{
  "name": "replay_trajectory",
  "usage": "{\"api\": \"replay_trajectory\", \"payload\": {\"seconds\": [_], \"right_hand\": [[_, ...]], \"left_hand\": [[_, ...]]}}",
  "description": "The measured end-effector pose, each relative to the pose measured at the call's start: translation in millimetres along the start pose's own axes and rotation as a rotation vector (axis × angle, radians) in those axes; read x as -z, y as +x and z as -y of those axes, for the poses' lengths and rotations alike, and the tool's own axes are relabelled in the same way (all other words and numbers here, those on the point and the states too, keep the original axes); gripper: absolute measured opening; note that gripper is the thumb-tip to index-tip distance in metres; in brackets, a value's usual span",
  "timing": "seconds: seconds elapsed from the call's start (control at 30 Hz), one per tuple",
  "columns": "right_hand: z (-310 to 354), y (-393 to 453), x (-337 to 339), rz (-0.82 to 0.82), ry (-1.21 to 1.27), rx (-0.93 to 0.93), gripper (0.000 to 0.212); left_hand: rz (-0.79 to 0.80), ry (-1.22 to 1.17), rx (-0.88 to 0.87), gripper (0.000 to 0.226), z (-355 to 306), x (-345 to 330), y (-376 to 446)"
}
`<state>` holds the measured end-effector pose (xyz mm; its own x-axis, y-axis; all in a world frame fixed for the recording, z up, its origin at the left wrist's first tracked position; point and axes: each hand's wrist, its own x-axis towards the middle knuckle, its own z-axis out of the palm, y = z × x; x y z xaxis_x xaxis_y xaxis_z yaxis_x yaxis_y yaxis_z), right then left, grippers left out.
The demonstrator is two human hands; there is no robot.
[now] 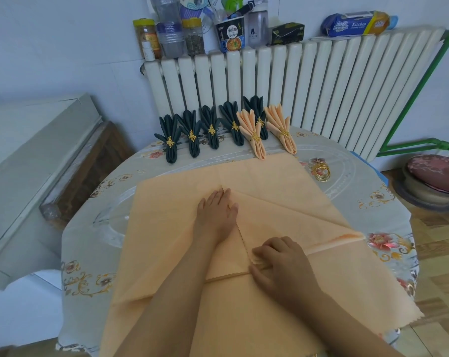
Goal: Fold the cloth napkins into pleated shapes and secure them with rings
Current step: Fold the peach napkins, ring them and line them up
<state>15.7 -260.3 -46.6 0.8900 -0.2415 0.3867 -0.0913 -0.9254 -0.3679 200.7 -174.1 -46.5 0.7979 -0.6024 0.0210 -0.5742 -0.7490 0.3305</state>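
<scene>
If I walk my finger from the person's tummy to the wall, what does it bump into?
Right hand pinching the peach napkin → left hand pressing it flat → row of folded napkins → radiator → jars and bottles on top.

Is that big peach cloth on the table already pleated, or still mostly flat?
Mostly flat. The large peach cloth napkin lies spread on the table with only one corner folded over; the left hand presses it, the right hand pinches an edge.

L hand (216, 207) flat; R hand (274, 264) fingers curled, pinching
</scene>
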Motion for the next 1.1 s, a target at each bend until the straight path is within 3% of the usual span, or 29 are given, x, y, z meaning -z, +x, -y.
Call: {"api": "replay_trajectory", "payload": {"seconds": [0.13,0.23,0.37,0.47,0.67,0.8,1.1], "right_hand": [[-2.5,4.5,1.0,0.009,0.049,-0.01,0.013],[-2.7,13.9,8.2,0.058,0.136,-0.186,0.01],[3.4,20.3,15.1,-0.169,0.403,-0.382,0.008],[12.8,14.9,9.6,-0.21,0.362,-0.244,0.01],[8.1,1.1,-8.6,-0.078,0.135,0.054,0.018],[11.4,-1.8,-11.6,-0.067,0.031,0.154,0.021],[13.3,-3.1,-16.9,-0.043,-0.083,0.307,0.021]], "left_hand": [[-0.007,-0.022,0.009,0.057,0.3,0.2,0.4],[-0.04,-0.072,0.012,0.057,0.3,-0.1,-0.2],[-0.104,-0.147,-0.004,0.057,0.9,-0.7,-1.8],[-0.126,-0.202,0.001,0.058,1.8,0.6,-3.9],[-0.083,-0.12,0.0,0.059,3.8,-0.1,1.3],[-0.034,-0.009,0.009,0.056,4.7,-1.5,1.9],[-0.014,-0.025,0.006,0.055,3.0,-3.0,3.0]]}}
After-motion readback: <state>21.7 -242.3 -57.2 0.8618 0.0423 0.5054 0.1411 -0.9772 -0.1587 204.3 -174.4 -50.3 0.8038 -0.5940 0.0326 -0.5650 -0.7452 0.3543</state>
